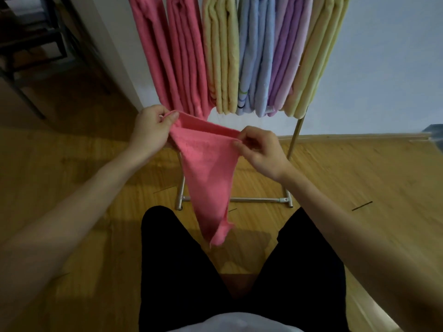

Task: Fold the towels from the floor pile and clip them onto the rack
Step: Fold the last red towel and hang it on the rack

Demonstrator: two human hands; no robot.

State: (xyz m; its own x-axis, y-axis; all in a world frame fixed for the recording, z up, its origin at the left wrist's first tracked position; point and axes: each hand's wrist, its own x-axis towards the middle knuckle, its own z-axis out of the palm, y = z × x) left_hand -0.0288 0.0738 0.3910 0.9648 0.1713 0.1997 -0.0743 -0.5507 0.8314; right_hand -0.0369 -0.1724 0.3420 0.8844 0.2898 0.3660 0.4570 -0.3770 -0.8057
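At mid-frame the left hand (153, 130) and right hand (261, 152) each pinch a top corner of the pink towel (206, 173), which hangs below the rack (293, 137). The bottom corners look uneven; folding now would likely come out crooked.

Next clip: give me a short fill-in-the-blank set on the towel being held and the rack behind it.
1. Both hands, left hand and right hand, pinch the top edge of a ____ towel.
2. Its lower end hangs in front of the person's ____ trousers.
3. The hanging towels at the rack's far right are ____.

Missing: pink; black; yellow
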